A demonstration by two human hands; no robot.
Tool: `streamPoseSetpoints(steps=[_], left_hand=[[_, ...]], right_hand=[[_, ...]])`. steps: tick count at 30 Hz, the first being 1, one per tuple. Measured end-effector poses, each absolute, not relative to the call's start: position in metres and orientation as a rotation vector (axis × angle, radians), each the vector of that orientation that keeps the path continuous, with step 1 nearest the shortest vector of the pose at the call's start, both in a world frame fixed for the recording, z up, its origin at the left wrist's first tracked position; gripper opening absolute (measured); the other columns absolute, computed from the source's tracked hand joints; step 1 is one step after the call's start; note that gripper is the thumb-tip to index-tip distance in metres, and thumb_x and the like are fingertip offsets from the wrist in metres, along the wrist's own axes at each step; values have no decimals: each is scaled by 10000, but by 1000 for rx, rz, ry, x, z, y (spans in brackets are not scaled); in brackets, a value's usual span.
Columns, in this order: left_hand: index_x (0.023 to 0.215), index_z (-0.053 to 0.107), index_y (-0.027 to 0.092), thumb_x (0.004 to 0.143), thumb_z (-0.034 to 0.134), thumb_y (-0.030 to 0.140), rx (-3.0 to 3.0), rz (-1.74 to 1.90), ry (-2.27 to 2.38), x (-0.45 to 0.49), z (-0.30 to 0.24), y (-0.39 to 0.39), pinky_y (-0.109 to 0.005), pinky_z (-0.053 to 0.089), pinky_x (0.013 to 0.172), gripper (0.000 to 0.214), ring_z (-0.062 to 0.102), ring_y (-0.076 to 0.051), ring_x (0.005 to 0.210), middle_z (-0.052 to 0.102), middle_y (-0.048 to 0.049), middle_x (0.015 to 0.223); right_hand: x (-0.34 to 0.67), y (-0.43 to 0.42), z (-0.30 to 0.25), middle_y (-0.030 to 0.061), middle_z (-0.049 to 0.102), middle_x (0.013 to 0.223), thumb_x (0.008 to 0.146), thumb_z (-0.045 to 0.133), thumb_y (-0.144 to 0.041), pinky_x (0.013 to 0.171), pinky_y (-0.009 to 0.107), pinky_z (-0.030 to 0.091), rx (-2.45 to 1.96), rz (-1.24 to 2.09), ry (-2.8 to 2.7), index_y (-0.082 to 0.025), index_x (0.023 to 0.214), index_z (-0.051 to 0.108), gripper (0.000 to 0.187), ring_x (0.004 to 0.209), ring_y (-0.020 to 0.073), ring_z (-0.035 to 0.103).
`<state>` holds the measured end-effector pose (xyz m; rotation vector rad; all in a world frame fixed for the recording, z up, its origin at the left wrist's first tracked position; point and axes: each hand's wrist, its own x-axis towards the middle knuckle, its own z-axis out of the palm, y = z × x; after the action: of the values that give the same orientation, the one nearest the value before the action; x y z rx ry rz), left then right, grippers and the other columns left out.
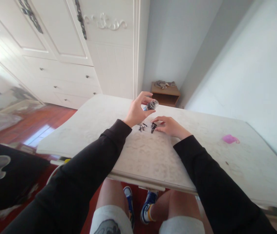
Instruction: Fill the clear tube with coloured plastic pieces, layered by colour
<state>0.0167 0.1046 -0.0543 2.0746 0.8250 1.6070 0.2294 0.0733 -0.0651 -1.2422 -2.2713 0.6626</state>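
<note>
My left hand (139,109) is closed around a small clear jar (152,104), tilted over the table with its round end toward the right. Dark bits show through the jar's clear wall. Beside it, my right hand (170,126) reaches in low, its thumb and fingers curled about a cluster of small black pieces (154,126) at the tabletop. Several more thin black pieces (142,128) lie loose to the left, below the jar. Their exact kind is too small to make out.
The white table (138,156) spans the space before me. A pink pouch-like thing (229,139) and a small dark speck (227,163) lie to the right. Beyond the table are a wooden cabinet (166,94) and a white wardrobe (114,65). A black bag-like object (13,178) is at left.
</note>
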Motion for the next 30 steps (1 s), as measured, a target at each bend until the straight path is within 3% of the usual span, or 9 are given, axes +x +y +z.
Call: streamPoseSetpoints(steps=[5, 8, 12, 18, 30], left_hand=[[1265, 550, 210, 695, 831, 109, 2067, 1603, 849, 18, -54, 105, -387, 612, 920, 644, 753, -200, 984, 789, -57, 1112], [1260, 549, 208, 690, 831, 108, 2061, 1613, 839, 18, -54, 104, -381, 610, 915, 644, 753, -199, 983, 791, -54, 1098], [1250, 560, 211, 685, 831, 93, 2108, 1597, 876, 15, -53, 104, -373, 602, 917, 637, 751, -197, 969, 793, -50, 1086], [1271, 598, 241, 690, 789, 50, 2288, 1432, 953, 12, -53, 101, -372, 574, 955, 642, 742, -218, 1017, 794, -37, 1082], [1338, 579, 247, 725, 786, 80, 2371, 1306, 860, 18, -55, 94, -341, 579, 874, 668, 760, -215, 951, 801, -38, 1048]], right_hand=[[219, 75, -70, 38, 774, 891, 768, 745, -85, 798, 320, 546, -1218, 625, -2236, -202, 863, 790, 158, 791, 179, 687], [214, 75, -72, 18, 755, 802, 752, 697, -32, 775, 296, 515, -1185, 600, -2243, -191, 768, 746, 167, 765, 165, 673], [220, 77, -70, -1, 739, 775, 759, 658, -36, 740, 299, 487, -1203, 556, -2114, -192, 772, 694, 160, 733, 160, 644], [227, 72, -51, 5, 711, 778, 825, 702, -187, 752, 329, 521, -1157, 382, -1708, -207, 780, 635, 83, 737, 171, 646], [210, 60, -49, 21, 730, 823, 864, 727, -214, 750, 354, 558, -1084, 227, -1777, -224, 815, 674, 73, 769, 191, 675]])
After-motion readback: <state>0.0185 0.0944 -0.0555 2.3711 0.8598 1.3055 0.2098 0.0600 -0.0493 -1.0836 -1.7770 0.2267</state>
